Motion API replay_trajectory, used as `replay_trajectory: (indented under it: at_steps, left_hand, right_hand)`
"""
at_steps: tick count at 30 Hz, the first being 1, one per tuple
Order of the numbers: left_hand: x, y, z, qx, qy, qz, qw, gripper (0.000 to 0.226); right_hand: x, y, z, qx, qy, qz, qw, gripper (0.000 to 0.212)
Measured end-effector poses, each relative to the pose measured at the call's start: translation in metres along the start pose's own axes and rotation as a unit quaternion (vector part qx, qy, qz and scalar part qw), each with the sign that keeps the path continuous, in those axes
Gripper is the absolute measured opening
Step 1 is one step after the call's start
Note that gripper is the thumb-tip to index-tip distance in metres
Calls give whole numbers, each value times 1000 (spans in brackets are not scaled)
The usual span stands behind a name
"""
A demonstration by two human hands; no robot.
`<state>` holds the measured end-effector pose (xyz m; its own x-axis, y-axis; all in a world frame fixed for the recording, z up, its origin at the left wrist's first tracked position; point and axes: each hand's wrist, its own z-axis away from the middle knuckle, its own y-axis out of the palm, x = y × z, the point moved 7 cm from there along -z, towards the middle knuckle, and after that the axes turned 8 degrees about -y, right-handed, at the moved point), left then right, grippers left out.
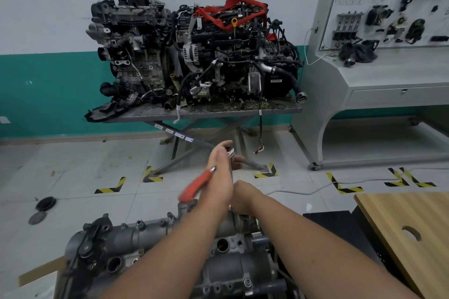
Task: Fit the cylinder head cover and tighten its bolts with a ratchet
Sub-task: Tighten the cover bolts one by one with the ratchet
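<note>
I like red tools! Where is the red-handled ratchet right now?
In the head view, the ratchet is low centre, held in the left hand, above the grey cylinder head cover.

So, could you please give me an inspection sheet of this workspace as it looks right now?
Surface: grey tiled floor with yellow-black corner marks.
Job's things: cylinder head cover sits on the engine; red-handled ratchet raised above it.
Clutter: two round black caps on the floor.
Grippers: left hand grips the ratchet near its head; right hand mostly hidden, grip unclear.
Cables: white cord trails across the floor.
Surroundings: two engines on a lift table, training board, wooden panel.
</note>
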<state>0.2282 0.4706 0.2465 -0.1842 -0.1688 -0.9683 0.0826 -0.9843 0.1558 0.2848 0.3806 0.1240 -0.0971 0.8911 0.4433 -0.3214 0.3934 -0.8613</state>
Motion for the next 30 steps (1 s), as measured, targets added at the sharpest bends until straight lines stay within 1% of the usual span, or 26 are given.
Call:
replay_trajectory:
  at_steps: [1, 2, 3, 7, 10, 13, 15, 16, 17, 19, 20, 21, 22, 24, 25, 26, 27, 28, 29, 30]
  left_hand:
    - [4, -1, -4, -8, -34, 41, 999, 39]
    - [6, -2, -6, -13, -62, 72, 995, 43]
    - [7, -3, -10, -28, -82, 81, 993, 44]
    - [-5, -4, -17, 13, -78, 12, 997, 37]
    - [-10, 0, -18, 52, -110, -56, 991, 31]
    - [-15, 10, -18, 99, -122, -137, 978, 17]
    - [-19, 15, -17, 113, -113, -198, 967, 16]
    - [-22, 17, -17, 117, -110, -224, 961, 17]
    - [-25, 20, -17, 122, -110, -250, 954, 17]
    - [-32, 23, -16, 138, -102, -308, 936, 16]
    - [-37, 25, -16, 145, -89, -349, 921, 17]
    - [-41, 26, -16, 152, -70, -396, 903, 18]
    - [-46, 28, -16, 158, -46, -446, 880, 19]
    - [-52, 34, -19, 161, 11, -553, 818, 18]
    - [-53, 37, -20, 154, 44, -608, 778, 19]
    - [-54, 39, -21, 133, 85, -667, 728, 20]
    - [-56, 42, -20, 98, 143, -725, 666, 22]
    - [-58, 46, -16, 60, 221, -760, 608, 23]
    - [-57, 50, -7, 30, 304, -764, 569, 22]
    - [-55, 53, 3, 8, 380, -746, 547, 19]
  right_hand:
    - [-2, 1, 0, 2, 14, -1, 1000, 10]
    - [-3, 1, 2, 4, 27, 0, 1000, 9]
    - [0, 0, 4, 7, 25, -3, 1000, 10]
    - [3, -4, 11, 18, 41, -47, 998, 17]
    - [3, -8, 16, 27, 52, -62, 996, 21]
    - [4, -11, 20, 44, 46, -106, 992, 44]
    - [6, -15, 24, 56, 39, -126, 990, 59]
    - [8, -16, 27, 64, 37, -136, 988, 58]
    - [9, -17, 29, 71, 34, -142, 987, 51]
    - [13, -17, 32, 80, 32, -130, 988, 28]
    - [15, -18, 32, 81, 29, -115, 990, 19]
    - [18, -19, 33, 80, 23, -105, 991, 15]
    - [21, -19, 33, 76, 19, -101, 992, 16]
    - [22, -18, 32, 74, 18, -109, 991, 19]
    - [22, -16, 31, 70, 14, -106, 992, 18]
    - [24, -18, 30, 64, 11, -100, 993, 17]
    - [24, -18, 28, 53, 3, -91, 994, 16]
    - [26, -20, 29, 51, -7, -72, 996, 18]
    - [31, -22, 31, 49, -32, -54, 997, 20]
    - [35, -24, 33, 52, -54, -34, 997, 21]
